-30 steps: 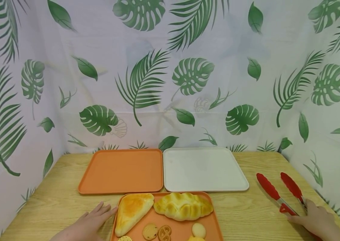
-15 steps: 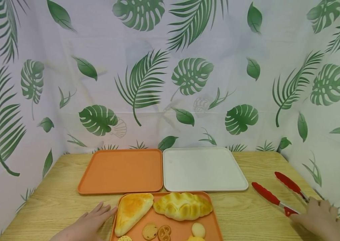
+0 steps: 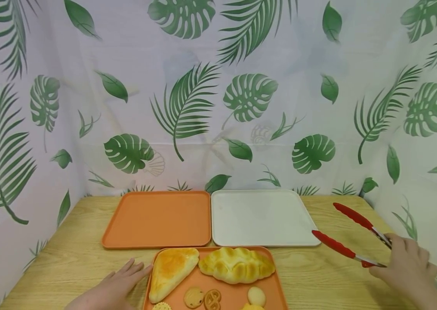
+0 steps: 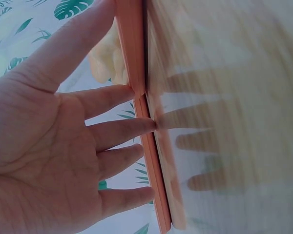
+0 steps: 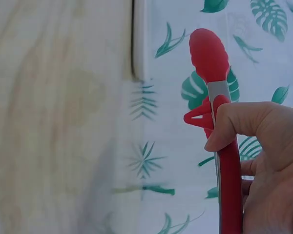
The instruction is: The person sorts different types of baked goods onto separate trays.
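My right hand [image 3: 410,269] holds red-tipped metal tongs [image 3: 336,244] above the table's right side. The tongs' two arms are spread apart, pointing left and away, with nothing between the tips. In the right wrist view my thumb presses along the tongs' red handle [image 5: 229,180]. My left hand [image 3: 112,286] lies with fingers extended, fingertips at the left edge of the front orange tray [image 3: 228,297]. On that tray are a triangular bread [image 3: 172,275], a braided bread roll [image 3: 238,265], a round cookie [image 3: 194,297], a pretzel [image 3: 213,299] and a pale round cookie [image 3: 256,296].
Behind the front tray, a second orange tray [image 3: 160,219] and a white tray [image 3: 263,217] stand side by side on the wooden table [image 3: 311,275]. A leaf-patterned cloth [image 3: 210,107] encloses the back and both sides.
My right hand has raised the tongs off the table's right side, their tips swinging left toward the white tray and the arms spreading wider. My left hand stays at the front tray's edge.
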Demonstrator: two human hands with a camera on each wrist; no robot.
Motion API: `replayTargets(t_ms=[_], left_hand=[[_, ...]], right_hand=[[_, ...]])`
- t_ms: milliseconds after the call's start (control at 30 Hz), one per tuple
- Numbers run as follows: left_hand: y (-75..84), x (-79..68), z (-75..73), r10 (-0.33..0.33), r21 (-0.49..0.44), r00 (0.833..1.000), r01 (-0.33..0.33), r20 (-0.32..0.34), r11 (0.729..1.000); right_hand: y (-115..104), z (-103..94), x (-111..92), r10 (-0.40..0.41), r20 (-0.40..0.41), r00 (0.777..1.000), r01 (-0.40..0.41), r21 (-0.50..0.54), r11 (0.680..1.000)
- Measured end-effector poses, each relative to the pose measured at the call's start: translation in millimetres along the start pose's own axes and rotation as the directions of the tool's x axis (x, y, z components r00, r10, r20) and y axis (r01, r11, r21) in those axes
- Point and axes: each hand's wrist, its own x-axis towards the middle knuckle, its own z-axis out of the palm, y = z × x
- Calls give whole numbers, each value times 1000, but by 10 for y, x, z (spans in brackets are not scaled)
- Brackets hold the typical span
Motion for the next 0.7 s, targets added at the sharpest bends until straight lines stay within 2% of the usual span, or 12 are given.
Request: replayTargets(t_ms=[133,300,567,700], left_hand=[[10,-3,-9,-2,1,1000,2,2,1000],[6,-9,-11,-1,-2,1000,1,1,1000],[-3,-13,-8,4,-17,1000,-5,-2,1000],[-10,-16,-3,9,-33,1000,-9,-3,999]], right_hand=[[-182,-95,-39,-131,-38,991,131,-9,991],[-401,-145,-88,-278,-57,959,279,20,960],[-729,-124,-137,-411,8,911,411,15,911],[-852,-81,-165,-479,23,877,479,17,878]])
